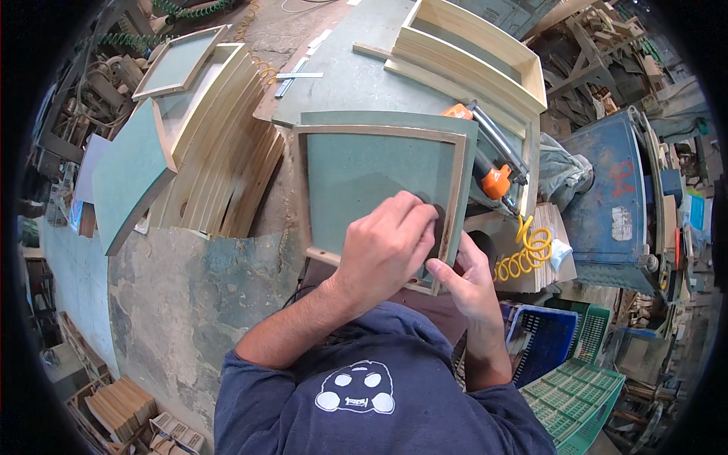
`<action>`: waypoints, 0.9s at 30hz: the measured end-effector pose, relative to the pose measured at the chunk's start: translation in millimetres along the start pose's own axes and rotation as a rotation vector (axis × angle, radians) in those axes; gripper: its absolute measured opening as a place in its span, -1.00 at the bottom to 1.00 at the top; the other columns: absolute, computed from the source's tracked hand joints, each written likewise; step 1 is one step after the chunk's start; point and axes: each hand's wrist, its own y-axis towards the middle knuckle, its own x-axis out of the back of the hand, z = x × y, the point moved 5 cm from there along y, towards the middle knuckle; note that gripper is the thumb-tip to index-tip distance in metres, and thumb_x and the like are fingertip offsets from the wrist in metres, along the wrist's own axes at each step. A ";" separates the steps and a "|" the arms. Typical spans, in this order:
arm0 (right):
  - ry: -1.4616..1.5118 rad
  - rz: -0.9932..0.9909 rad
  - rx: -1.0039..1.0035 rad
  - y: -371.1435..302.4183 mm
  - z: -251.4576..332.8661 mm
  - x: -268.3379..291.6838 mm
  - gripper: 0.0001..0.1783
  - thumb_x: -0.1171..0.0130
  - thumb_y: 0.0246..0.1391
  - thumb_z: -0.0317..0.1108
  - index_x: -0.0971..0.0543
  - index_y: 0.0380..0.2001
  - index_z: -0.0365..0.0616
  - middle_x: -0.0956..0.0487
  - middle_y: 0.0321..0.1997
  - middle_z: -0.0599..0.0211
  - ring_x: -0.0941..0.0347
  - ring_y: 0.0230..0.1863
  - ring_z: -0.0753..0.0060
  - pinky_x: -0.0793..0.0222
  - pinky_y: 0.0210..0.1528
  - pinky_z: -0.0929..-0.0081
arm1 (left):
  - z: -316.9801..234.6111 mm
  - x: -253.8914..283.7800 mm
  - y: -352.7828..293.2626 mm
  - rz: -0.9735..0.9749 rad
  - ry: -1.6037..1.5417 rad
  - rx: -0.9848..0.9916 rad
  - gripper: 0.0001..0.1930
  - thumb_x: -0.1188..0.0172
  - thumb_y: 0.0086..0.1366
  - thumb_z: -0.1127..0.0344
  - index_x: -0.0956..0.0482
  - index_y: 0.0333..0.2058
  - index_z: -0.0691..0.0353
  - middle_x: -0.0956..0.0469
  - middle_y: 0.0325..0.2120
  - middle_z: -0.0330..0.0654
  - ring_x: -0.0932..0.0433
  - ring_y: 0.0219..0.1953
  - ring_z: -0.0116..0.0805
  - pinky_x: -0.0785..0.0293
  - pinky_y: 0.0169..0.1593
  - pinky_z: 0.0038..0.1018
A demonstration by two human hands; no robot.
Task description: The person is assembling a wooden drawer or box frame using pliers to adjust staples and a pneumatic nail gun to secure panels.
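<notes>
A shallow wooden frame backed with a green board stands tilted up in front of me at the near edge of the workbench. My left hand is closed over its inside, near the right-hand rail, with fingertips pinched together; anything between them is hidden. Around the lower right corner my right hand grips the frame, thumb on the front and fingers behind. Just right of the frame, an orange and black nail gun lies on the bench with a yellow coiled hose attached.
Long wooden box frames lie at the bench's far right. To the left rises a stack of wooden frames, with a loose green board leaning on it. A metal square rests on the bench. Plastic crates and a blue metal cabinet stand right.
</notes>
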 end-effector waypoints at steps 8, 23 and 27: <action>-0.427 -0.155 0.169 8.9 11.1 -2.6 -0.48 -0.09 0.05 -0.55 -0.30 0.12 -0.27 -0.56 -0.16 0.05 -0.53 -0.14 0.39 -0.42 -0.15 0.49 | 27.7 0.2 -12.2 0.076 -0.722 0.433 -0.79 -0.09 0.28 0.35 -0.47 -0.25 0.42 -0.50 -0.33 -0.10 -0.53 -0.30 -0.36 -0.46 -0.23 -0.48; -1.192 0.001 0.654 51.5 65.1 -54.9 -0.49 -0.02 -0.07 -0.61 -0.43 0.04 -0.14 -0.49 0.01 0.04 -0.45 0.01 0.04 -0.40 0.01 0.20 | 69.1 25.0 -24.2 -0.414 -1.297 0.550 -0.75 -0.04 0.30 0.47 -0.37 -0.05 0.36 -0.48 -0.13 -0.11 -0.50 -0.11 -0.39 -0.49 0.00 -0.38; -1.408 0.012 0.738 70.8 61.3 -65.5 -0.47 -0.01 -0.06 -0.52 -0.43 0.07 -0.02 -0.46 0.06 0.11 -0.39 0.09 0.09 -0.29 0.10 0.08 | 94.5 21.3 -27.2 -0.419 -1.404 0.556 -0.71 0.01 0.32 0.45 -0.33 0.01 0.29 -0.46 -0.07 -0.11 -0.48 -0.03 -0.31 -0.46 0.05 -0.32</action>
